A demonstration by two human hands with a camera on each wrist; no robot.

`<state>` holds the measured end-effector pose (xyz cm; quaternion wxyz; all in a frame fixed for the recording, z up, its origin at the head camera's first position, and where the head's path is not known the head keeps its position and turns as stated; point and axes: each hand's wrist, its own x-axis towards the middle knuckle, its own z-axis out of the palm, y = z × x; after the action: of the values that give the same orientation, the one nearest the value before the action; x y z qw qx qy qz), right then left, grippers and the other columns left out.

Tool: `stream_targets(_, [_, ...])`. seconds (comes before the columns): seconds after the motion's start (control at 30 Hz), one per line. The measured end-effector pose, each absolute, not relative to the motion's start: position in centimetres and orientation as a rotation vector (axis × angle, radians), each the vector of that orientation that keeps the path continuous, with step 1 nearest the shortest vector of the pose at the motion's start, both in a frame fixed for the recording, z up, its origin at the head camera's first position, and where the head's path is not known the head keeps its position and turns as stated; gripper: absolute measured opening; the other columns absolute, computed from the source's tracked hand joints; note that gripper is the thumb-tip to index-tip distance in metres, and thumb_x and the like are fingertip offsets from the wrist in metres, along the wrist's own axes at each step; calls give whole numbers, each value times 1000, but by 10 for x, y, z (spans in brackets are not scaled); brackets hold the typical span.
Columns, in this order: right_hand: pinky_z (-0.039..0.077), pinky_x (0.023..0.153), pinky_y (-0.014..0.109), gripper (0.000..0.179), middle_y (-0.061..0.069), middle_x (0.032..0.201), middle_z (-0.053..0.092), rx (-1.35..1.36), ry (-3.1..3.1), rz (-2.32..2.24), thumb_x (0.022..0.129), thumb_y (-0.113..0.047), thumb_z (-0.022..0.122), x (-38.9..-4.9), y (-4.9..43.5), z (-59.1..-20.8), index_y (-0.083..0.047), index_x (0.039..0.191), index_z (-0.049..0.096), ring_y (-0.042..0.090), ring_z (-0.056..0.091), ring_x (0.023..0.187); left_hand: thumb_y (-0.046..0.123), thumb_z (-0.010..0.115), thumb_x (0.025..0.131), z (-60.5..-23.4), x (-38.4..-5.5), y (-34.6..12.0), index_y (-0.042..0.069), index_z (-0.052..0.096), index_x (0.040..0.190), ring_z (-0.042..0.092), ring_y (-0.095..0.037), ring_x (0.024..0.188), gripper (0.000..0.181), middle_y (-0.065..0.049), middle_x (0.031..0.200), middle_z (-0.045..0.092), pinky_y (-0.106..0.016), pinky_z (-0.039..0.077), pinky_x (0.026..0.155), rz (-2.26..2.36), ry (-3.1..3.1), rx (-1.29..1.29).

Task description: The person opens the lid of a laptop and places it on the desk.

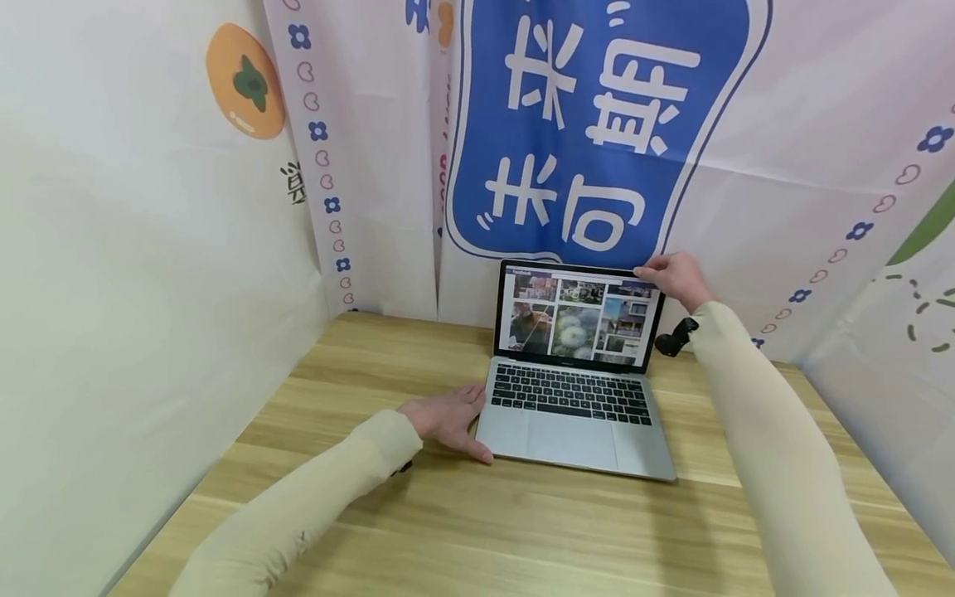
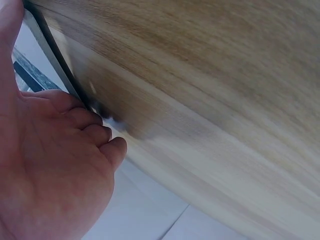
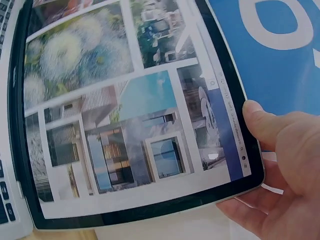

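A silver laptop [image 1: 571, 441] stands unfolded on the wooden table, its lit screen showing a grid of photos. My right hand [image 1: 677, 280] pinches the upper right corner of the screen. In the right wrist view, the thumb [image 3: 260, 122] lies on the black bezel, with the other fingers behind the lid. At the left side of the base is my left hand [image 1: 451, 420], its thumb by the front corner and its fingers along the side edge. The left wrist view shows these fingers [image 2: 95, 125] curled against the laptop's edge.
The wooden table [image 1: 477, 531] extends around the laptop. Behind it hangs a white cloth with a blue printed panel [image 1: 597, 108] close to the top of the screen. A white wall [image 1: 149, 249] with a printed persimmon borders the left side.
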<state>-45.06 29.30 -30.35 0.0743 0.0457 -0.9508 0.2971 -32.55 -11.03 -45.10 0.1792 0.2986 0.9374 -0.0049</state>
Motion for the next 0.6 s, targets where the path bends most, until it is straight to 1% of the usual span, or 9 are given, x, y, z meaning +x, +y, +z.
stream_targets(0.13, [45,81,43,44,21,115,62,113,-2840,973,97,-39,60,-451,291,-303,1,113,68,32,50,98,84,55,74,-449,-325,-111,2,13,157,9,-26,154,124,-14,166,8,-37,18,125,-18,2649,847])
stream_targets(0.33, [44,77,37,42,23,120,62,117,-2800,1044,98,-34,60,-454,293,-309,3,116,68,30,50,98,82,56,75,-448,-323,-110,0,14,156,11,-28,154,123,-16,165,9,-38,18,125,-23,2647,855])
stream_targets(0.4, [45,78,37,42,24,123,62,107,-2786,1066,98,-33,59,-456,295,-312,3,118,67,30,51,101,83,55,75,-449,-323,-110,0,14,156,10,-28,154,123,-16,165,9,-38,18,125,-22,2646,863])
stream_targets(0.47, [47,82,40,44,25,127,61,72,-2778,1116,98,-33,59,-459,297,-315,3,121,66,31,52,106,83,55,75,-448,-322,-109,0,14,156,10,-28,154,123,-17,165,8,-37,17,125,-14,2643,868])
stream_targets(0.53, [50,89,45,47,25,130,59,33,-2768,1191,98,-35,59,-462,298,-317,3,125,64,32,52,111,83,56,75,-448,-322,-109,0,13,156,10,-27,154,123,-16,165,8,-37,17,125,-7,2643,861])
stream_targets(0.6, [49,96,51,49,24,132,57,-11,-2750,1276,98,-37,59,-465,299,-319,1,127,63,32,52,114,82,56,75,-447,-323,-109,1,13,156,10,-27,154,123,-16,165,8,-37,17,125,-4,2647,851])
